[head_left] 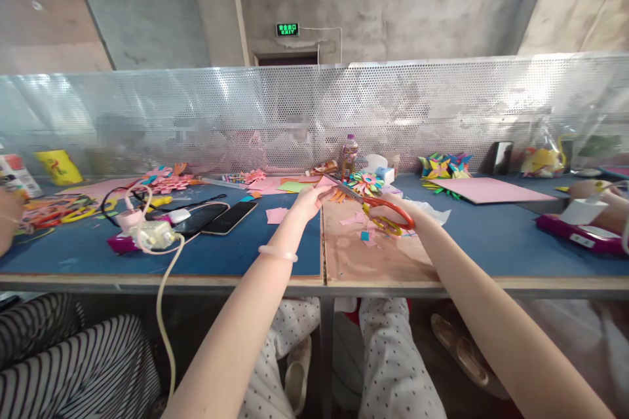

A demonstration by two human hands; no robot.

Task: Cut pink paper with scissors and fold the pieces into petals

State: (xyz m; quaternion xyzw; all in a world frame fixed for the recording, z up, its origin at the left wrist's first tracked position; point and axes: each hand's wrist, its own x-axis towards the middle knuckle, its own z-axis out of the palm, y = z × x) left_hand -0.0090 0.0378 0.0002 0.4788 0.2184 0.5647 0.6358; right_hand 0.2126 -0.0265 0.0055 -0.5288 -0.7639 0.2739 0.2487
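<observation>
1. Two phones (216, 217) lie at nine o'clock of the left hand (308, 200).
2. Left hand pinches a pink paper (325, 182) — over the table's (246, 255) middle.
3. Right hand (388, 206) grips orange scissors (381, 206) — blades at eleven o'clock, touching the paper.

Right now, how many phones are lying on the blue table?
2. One dark phone lies left of the person's left hand; the other phone lies side by side with it, further left, by the white charger. Clutter may hide more.
</observation>
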